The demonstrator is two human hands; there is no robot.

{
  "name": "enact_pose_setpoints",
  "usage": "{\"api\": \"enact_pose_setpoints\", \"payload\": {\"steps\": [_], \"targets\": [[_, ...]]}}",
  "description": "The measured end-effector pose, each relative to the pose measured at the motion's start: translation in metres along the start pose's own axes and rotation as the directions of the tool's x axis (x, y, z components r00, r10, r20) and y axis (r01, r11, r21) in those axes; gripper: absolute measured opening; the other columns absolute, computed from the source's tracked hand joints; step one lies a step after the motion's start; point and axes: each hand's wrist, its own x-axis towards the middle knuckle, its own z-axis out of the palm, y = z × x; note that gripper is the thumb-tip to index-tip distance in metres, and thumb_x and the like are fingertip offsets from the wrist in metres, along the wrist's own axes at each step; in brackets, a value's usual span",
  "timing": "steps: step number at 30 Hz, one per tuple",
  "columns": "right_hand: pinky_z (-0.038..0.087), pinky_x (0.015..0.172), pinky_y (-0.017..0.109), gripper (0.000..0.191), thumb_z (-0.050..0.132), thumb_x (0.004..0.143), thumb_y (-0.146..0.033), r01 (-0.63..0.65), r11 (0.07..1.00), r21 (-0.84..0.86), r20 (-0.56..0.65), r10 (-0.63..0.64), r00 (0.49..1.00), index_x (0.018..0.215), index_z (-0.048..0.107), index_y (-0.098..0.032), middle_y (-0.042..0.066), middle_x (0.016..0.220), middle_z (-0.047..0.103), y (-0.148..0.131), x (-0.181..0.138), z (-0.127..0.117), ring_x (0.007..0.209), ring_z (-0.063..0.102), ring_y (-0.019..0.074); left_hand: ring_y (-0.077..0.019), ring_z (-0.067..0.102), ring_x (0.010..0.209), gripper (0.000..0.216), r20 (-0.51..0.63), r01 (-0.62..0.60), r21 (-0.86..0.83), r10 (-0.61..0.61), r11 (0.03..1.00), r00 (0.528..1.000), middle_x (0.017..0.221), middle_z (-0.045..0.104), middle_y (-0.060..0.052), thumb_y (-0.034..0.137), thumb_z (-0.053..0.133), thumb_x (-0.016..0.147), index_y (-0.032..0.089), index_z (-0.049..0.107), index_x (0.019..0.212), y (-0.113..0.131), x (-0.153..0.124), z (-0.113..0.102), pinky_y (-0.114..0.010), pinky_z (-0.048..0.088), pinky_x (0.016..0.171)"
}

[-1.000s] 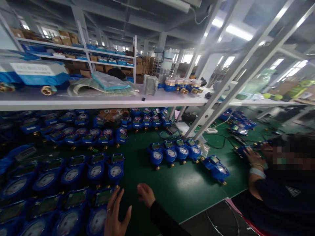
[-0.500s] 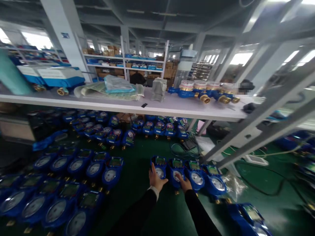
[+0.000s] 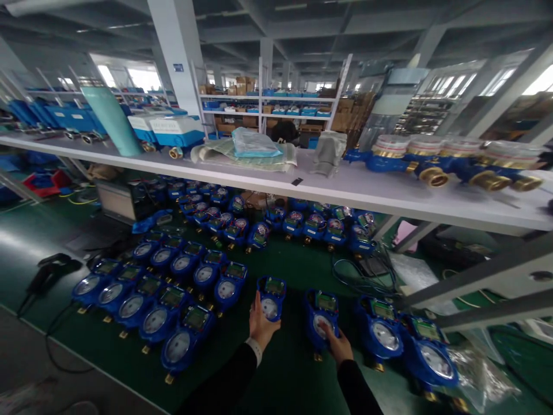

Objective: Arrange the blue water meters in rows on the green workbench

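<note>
The left hand (image 3: pixel 261 324) curls around the near side of a blue round-bodied water meter with a glass dial and a small green display (image 3: pixel 271 297), gripping it at the dial, while the right hand (image 3: pixel 340 344) rests with fingers closed over the lower edge of a second blue dial water meter (image 3: pixel 322 314) just to its right. Both meters sit on the dark green bench mat (image 3: pixel 298 369). Left of the left hand lie packed rows of matching blue meters (image 3: pixel 173 288); right of the right hand stand two more blue meters (image 3: pixel 406 340), and beyond both hands runs a long white shelf (image 3: pixel 328 190).
</note>
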Motion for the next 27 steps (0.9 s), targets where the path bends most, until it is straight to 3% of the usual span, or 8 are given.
{"api": "enact_pose_setpoints", "payload": {"steps": [3, 6, 9, 13, 17, 20, 23, 27], "targets": [[0.057, 0.074, 0.04, 0.09, 0.076, 0.039, -0.07, -0.001, 1.0, 0.002, 0.032, 0.001, 0.999, 0.106, 0.063, -0.012, 0.015, 0.091, 0.075, 0.018, -0.027, 0.021, 0.089, 0.07, 0.0331, -0.035, 0.036, 0.133, 0.107, -0.042, 0.013, -0.001, -0.013, 1.0, 0.999, 0.143, 0.032, -0.02, 0.011, 0.073, 0.067, 0.015, 0.005, 0.15, -0.013, 0.006, -0.026, -0.048, 0.032, 0.112], [0.057, 0.075, 0.039, 0.084, 0.075, 0.04, -0.072, -0.003, 1.0, 0.003, 0.052, 0.003, 0.999, 0.102, 0.064, -0.015, 0.013, 0.089, 0.075, 0.04, -0.055, 0.038, 0.09, 0.071, 0.0326, -0.0337, 0.038, 0.132, 0.105, -0.042, -0.028, 0.016, 0.028, 0.999, 0.999, 0.14, 0.036, -0.019, 0.011, 0.073, 0.065, 0.012, 0.01, 0.149, -0.016, 0.013, -0.039, -0.045, 0.029, 0.114], [0.058, 0.075, 0.039, 0.085, 0.075, 0.041, -0.073, -0.028, 0.999, 0.03, 0.07, 0.026, 0.997, 0.102, 0.065, -0.015, 0.012, 0.087, 0.075, 0.065, -0.084, 0.048, 0.09, 0.071, 0.033, -0.0361, 0.035, 0.135, 0.11, -0.004, -0.065, 0.051, 0.065, 0.997, 0.998, 0.142, 0.035, -0.024, 0.013, 0.077, 0.062, 0.005, 0.008, 0.148, -0.011, 0.019, -0.044, -0.044, 0.027, 0.116], [0.058, 0.075, 0.038, 0.088, 0.076, 0.038, -0.072, -0.021, 0.999, 0.045, 0.073, 0.018, 0.997, 0.103, 0.065, -0.014, 0.013, 0.087, 0.075, 0.095, -0.127, 0.061, 0.089, 0.071, 0.0336, -0.0407, 0.02, 0.143, 0.118, 0.101, -0.133, 0.095, 0.123, 0.986, 0.987, 0.151, 0.021, -0.032, 0.028, 0.08, 0.062, -0.005, 0.004, 0.146, -0.017, 0.013, -0.061, -0.05, 0.017, 0.119], [0.059, 0.073, 0.038, 0.092, 0.078, 0.038, -0.071, -0.038, 0.997, 0.07, 0.045, 0.035, 0.998, 0.106, 0.064, -0.012, 0.013, 0.085, 0.075, 0.121, -0.169, 0.084, 0.086, 0.071, 0.0339, -0.0311, 0.029, 0.141, 0.076, 0.178, -0.278, 0.106, 0.256, 0.955, 0.95, 0.148, 0.036, -0.022, 0.045, 0.053, 0.083, 0.001, 0.032, 0.141, -0.058, -0.025, -0.11, -0.047, 0.025, 0.119], [0.059, 0.072, 0.039, 0.093, 0.08, 0.037, -0.067, -0.05, 0.994, 0.1, 0.035, 0.047, 0.998, 0.109, 0.062, -0.01, 0.014, 0.085, 0.075, 0.131, -0.194, 0.105, 0.087, 0.071, 0.0347, -0.0254, 0.041, 0.134, 0.054, 0.156, -0.414, 0.143, 0.392, 0.899, 0.906, 0.141, 0.048, -0.015, 0.04, 0.042, 0.088, 0.012, 0.048, 0.134, -0.098, -0.061, -0.157, -0.048, 0.032, 0.116], [0.06, 0.074, 0.039, 0.091, 0.082, 0.036, -0.061, -0.09, 0.99, 0.108, 0.118, 0.077, 0.99, 0.109, 0.063, -0.012, 0.013, 0.089, 0.075, 0.126, -0.209, 0.125, 0.089, 0.071, 0.0347, -0.0281, 0.029, 0.141, 0.051, 0.104, -0.544, 0.313, 0.542, 0.778, 0.834, 0.149, 0.04, -0.01, 0.021, 0.047, 0.088, 0.024, 0.044, 0.139, -0.128, -0.079, -0.198, -0.058, 0.031, 0.114], [0.06, 0.073, 0.04, 0.092, 0.085, 0.031, -0.051, -0.124, 0.989, 0.083, 0.146, 0.111, 0.983, 0.112, 0.063, -0.013, 0.013, 0.095, 0.075, 0.108, -0.217, 0.153, 0.094, 0.07, 0.036, -0.037, 0.021, 0.143, 0.084, 0.112, -0.551, 0.74, 0.736, 0.386, 0.667, 0.154, 0.028, -0.017, 0.006, 0.066, 0.074, 0.017, 0.028, 0.148, -0.147, -0.068, -0.224, -0.06, 0.039, 0.108]]}}
